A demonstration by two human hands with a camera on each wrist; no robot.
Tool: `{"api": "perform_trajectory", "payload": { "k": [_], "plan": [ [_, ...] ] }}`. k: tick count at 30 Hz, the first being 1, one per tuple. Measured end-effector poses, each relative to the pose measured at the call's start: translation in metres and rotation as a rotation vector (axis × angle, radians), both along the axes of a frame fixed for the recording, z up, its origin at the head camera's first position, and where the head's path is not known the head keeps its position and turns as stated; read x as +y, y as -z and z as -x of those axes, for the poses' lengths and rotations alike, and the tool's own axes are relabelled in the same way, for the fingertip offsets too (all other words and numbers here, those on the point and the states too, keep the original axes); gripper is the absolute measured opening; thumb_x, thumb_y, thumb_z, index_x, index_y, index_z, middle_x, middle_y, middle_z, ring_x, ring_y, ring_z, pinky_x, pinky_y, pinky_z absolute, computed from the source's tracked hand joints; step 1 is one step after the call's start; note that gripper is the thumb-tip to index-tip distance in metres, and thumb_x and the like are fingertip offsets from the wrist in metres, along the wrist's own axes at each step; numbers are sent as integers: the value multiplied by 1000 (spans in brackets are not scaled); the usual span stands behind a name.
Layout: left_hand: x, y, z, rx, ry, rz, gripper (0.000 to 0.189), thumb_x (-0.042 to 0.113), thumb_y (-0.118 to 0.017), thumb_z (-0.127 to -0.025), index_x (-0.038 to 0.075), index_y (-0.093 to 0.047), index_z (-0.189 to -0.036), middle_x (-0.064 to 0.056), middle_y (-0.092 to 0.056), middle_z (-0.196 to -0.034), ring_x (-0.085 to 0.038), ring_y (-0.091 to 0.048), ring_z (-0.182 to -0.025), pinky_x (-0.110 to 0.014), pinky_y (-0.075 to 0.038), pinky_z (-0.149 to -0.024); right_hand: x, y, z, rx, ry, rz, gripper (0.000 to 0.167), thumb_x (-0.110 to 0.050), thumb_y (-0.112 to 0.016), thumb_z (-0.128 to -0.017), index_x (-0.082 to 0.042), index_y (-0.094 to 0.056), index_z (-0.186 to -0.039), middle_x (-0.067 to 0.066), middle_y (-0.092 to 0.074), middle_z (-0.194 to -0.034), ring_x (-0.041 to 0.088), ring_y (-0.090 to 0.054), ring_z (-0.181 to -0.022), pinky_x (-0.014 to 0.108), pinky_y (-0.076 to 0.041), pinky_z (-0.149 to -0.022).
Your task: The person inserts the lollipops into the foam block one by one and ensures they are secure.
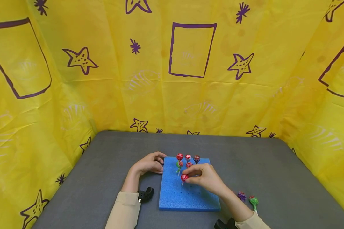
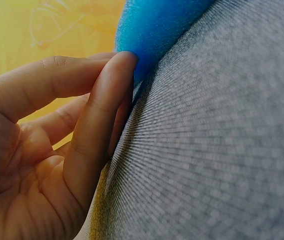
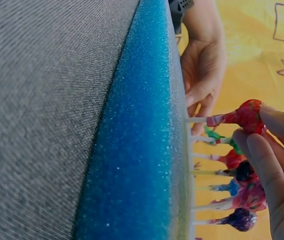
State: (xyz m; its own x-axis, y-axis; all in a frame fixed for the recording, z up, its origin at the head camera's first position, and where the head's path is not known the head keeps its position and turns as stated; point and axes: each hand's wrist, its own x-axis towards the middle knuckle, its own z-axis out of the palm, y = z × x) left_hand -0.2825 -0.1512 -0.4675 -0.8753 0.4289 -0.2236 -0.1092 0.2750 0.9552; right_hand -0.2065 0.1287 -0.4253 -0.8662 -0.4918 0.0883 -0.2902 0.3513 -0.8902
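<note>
My right hand (image 1: 206,178) pinches a red-wrapped lollipop (image 1: 184,177) by its head, thumb and fingertips round it. In the right wrist view its white stick (image 3: 198,120) runs straight to the face of the blue foam board (image 1: 186,202). Farther up the board stand more lollipops: two red ones (image 1: 179,156) (image 1: 188,157), a dark one (image 1: 196,159), a green one (image 1: 179,164) and a pinkish-red one (image 1: 189,164). Others there are hidden behind the right hand. My left hand (image 1: 151,163) rests against the board's left edge, thumb and forefinger touching the foam.
On the grey table (image 1: 263,165), right of the board, lie a purple lollipop (image 1: 241,196) and a green one (image 1: 253,201). Small holes dot the board's middle. Each wrist wears a black camera (image 1: 146,194). A yellow patterned cloth (image 1: 160,95) walls the table's back and sides.
</note>
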Motion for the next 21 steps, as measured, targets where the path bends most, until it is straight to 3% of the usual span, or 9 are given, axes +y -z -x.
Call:
{"api": "perform_trajectory", "payload": {
  "k": [8,12,16,21],
  "plan": [
    [0,1,0,-7,-7,3,63,-5,-67,-77,-1,-48,-136,-14,-52,-103,-17,-64,-78,-32,-64,-74,2,0,2,24,-3,-34,18,-18,-76,-85,-15,-77,-103,5,-78,-98,6,-73,-87,19,-61,-74],
    [0,1,0,-12,-13,7,62,-5,-67,-77,0,-49,-136,-13,-52,-103,-18,-64,-78,-32,-64,-74,4,-2,3,41,12,-58,20,-17,-76,-86,-12,-77,-105,3,-78,-101,5,-73,-89,18,-61,-75],
    [1,1,0,-14,-21,10,61,-4,-67,-77,1,-50,-135,-13,-53,-102,-18,-65,-78,-32,-64,-74,10,-9,2,66,23,-57,24,-16,-76,-85,-7,-75,-107,6,-77,-103,5,-73,-89,18,-61,-75],
    [0,-1,0,-13,-10,5,61,-4,-66,-77,0,-49,-136,-13,-52,-102,-18,-64,-78,-32,-64,-75,23,-21,0,91,32,-45,21,-14,-75,-85,-9,-76,-106,13,-76,-105,4,-72,-88,20,-61,-75]
  ]
}}
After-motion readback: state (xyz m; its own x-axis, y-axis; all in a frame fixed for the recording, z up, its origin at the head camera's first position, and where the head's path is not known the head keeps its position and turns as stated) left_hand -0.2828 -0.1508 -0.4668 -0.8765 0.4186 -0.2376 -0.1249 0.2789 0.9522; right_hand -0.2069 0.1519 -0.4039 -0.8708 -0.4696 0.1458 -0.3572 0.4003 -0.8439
